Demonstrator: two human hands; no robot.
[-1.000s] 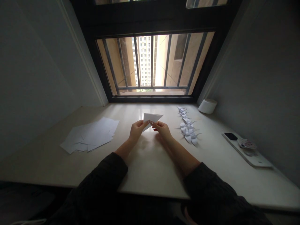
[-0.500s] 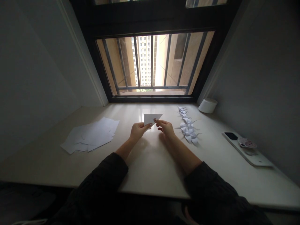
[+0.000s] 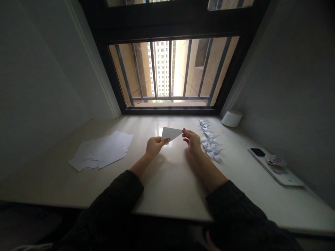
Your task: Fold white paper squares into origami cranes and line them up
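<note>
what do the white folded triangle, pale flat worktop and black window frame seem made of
White folded triangle: apparently matte paper, by its thin, crisp edges. Pale flat worktop: glossy stone or laminate, perhaps; it mirrors window light. Black window frame: likely coated metal, smooth and dark; plastic is possible.
</note>
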